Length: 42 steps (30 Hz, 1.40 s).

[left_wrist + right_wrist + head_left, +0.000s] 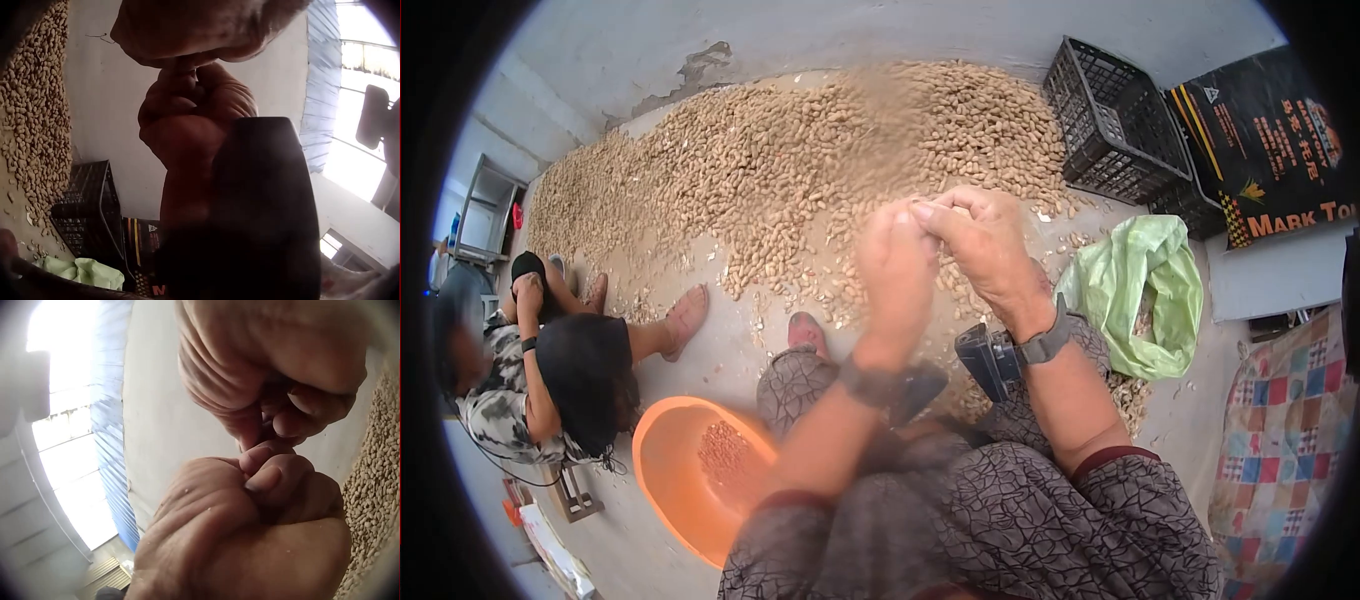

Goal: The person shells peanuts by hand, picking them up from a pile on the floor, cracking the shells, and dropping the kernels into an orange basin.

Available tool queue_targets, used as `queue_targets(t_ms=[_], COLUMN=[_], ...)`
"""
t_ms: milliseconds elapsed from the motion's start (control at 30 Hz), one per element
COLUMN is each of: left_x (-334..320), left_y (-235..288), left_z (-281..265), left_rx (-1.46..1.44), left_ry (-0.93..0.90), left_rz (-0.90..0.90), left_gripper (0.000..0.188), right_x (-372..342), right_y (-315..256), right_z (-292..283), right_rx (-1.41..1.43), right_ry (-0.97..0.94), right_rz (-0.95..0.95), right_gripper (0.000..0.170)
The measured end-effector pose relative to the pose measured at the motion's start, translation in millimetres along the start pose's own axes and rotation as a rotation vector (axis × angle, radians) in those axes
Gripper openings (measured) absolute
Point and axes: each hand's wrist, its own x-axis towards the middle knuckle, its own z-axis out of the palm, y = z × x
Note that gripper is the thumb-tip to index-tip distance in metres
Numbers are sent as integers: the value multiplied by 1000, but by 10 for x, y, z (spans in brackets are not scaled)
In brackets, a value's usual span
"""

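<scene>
Both hands meet at the fingertips in front of the person, above the near edge of a broad heap of unshelled peanuts [780,190]. The left hand [897,275], blurred in the head view, pinches a small thing, apparently a peanut, with its fingers curled in. From the other side the right hand [988,245] pinches at the same spot, thumb against the bent fingers. Fingers hide nearly all of the peanut in every view. By the person's left leg stands an orange basin [665,440] with reddish shelled kernels [725,455] inside.
To the right of the knees an open pale green sack [1110,290] stands on the floor. Black plastic crates [1120,120] and a black printed bag [1270,140] are at the back right. Another person [550,370] sits at the left. Loose peanuts and shell bits litter the floor.
</scene>
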Motion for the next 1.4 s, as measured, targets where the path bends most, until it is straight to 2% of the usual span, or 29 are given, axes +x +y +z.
queue_targets(t_ms=[67,133,300,367,433,500,567,633,667,700,733,767,833,867,933,1000,1067,1133,1200,1333,1400], left_x=[12,1,-11,-9,-20,-24,-19,-43,-52,-56,-53,-45,-32,-21,-9,-13,-9,-23,4,-5,-5], left_y=[-11,45,163,140,176,172,132,172,186,166,134,114,103,105,168,187,161,190,188,276,279], left_z=[-24,5,14,-50,-37,-58,-118,-85,-75,-97,-134,-156,-164,-170,-147,-132,-142,-138,-165,-177,-204], left_rx=[-28,-31,-88,-167,-193,-218,-344,-337,-326,-327,-345,-364,-327,-289,-278,-272,-254,-280,-276,-22,25], left_ry=[15,22,45,-7,-1,2,-83,-21,36,39,-3,-46,-72,-99,-101,-97,-188,-193,-278,-329,-329], left_rz=[-28,-55,-143,-252,-262,-271,-316,-341,-369,-369,-368,-368,-364,-353,-368,-402,-394,-419,-392,-365,-372], left_gripper=[21,22,23,21,20,19,18,17,17,17,17,17,17,18,19,20,21,20,19,19,18], right_x=[-16,-21,-120,-131,-111,-162,-172,-139,-148,-164,-182,-216,-301,-303,-282,-248,-236,-200,-189,-217,-226], right_y=[-4,1,-53,-33,50,25,23,96,136,158,160,128,-103,-126,-160,-171,-148,-115,-92,-181,-150], right_z=[52,106,179,171,123,139,139,99,93,96,103,96,133,120,62,-7,-79,-141,-144,-152,-160], right_rx=[-54,-59,-97,-119,-403,-430,-455,-592,-591,-514,-438,-438,-160,-161,-143,-161,-179,-37,-20,-62,-185], right_ry=[32,151,184,189,173,175,179,208,205,189,175,175,103,104,86,89,88,59,90,73,47], right_rz=[-36,-69,-112,-113,-399,-455,-511,-761,-760,-668,-575,-574,-270,-268,-131,-109,-65,-10,0,47,-33], right_gripper=[15,16,14,13,7,5,3,4,4,3,3,3,5,5,5,7,8,11,10,8,6])
